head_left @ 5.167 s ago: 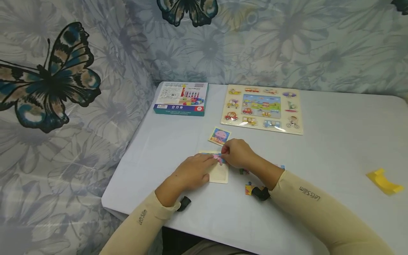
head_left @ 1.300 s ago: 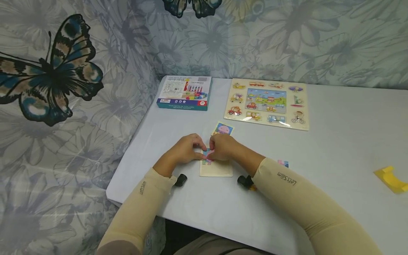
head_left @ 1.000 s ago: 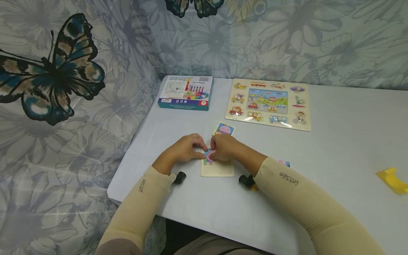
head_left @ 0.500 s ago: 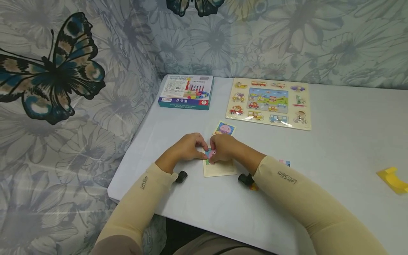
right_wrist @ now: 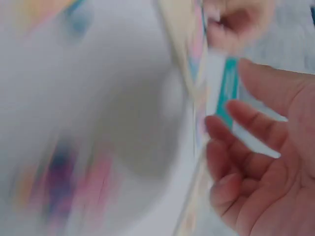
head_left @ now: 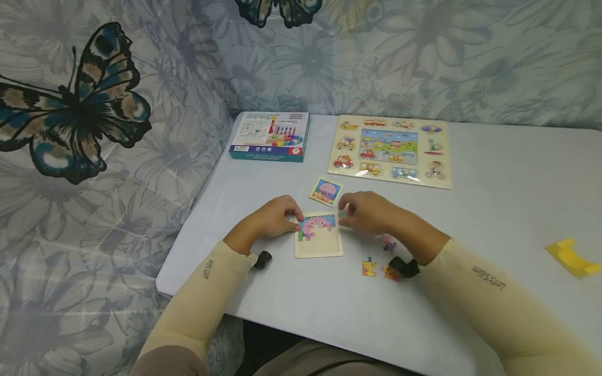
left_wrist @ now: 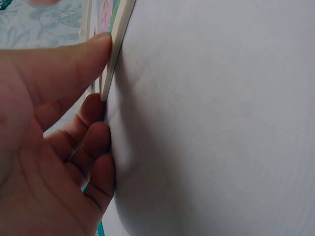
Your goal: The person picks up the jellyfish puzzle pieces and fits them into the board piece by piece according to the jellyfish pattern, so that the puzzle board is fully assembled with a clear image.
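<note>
A small square wooden puzzle tray lies on the table, its upper part filled with pink and blue pieces that form an octopus head; its lower part shows bare wood. My left hand grips the tray's left edge between thumb and curled forefinger; the left wrist view shows the thumb on the rim. Just right of the tray, my right hand hovers with loosely bent fingers and nothing in them. Near its wrist lie loose jigsaw pieces: a yellow one, an orange-red one and a pink one.
Behind the tray lies a small octopus picture card. A boxed toy set and a large vehicle puzzle board stand at the back of the white table. A curved yellow piece lies far right.
My right hand has let go of a pink puzzle piece in the tray and moved right, uncovering the tray, the card and loose pieces. My left hand stays at the tray's left edge.
</note>
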Motion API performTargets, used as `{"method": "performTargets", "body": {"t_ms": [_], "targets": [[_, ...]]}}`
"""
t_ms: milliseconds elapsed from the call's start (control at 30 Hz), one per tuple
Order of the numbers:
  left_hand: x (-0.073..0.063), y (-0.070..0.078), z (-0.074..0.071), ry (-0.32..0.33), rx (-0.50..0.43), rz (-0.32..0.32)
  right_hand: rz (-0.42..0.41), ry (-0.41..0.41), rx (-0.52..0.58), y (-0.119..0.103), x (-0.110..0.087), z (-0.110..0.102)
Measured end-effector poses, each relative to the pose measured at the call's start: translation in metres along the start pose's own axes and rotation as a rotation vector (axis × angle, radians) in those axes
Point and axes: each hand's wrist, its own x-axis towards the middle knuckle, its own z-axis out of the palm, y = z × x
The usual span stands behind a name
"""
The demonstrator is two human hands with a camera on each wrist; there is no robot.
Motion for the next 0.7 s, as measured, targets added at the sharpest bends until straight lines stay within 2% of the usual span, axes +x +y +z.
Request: {"method": "performTargets", "body": {"t_ms": [133,200,300,433,533,700], "targets": [[-0.001,-0.001,0.001,-0.017,0.038,0.054,0.101,0.007,-0.063,0.044,-0.036,-0.012],[0.0,0.0,0.002,-0.001,0.062,0.076,0.108,0.01,-0.08,0.061,-0.052,-0.011],[-0.001,0.002,0.003,0.011,0.091,0.097,0.06,0.031,-0.06,0.075,-0.067,-0.002],[0.002,0.01,0.004,-0.046,0.135,0.182,-0.017,0.092,-0.039,0.078,-0.075,0.014],[0.004,0.016,0.003,-0.102,0.166,0.232,-0.011,0.117,-0.029,0.073,-0.076,0.018],[0.006,0.018,0.001,-0.143,0.159,0.184,0.042,0.1,0.076,0.055,-0.064,0.013]]}}
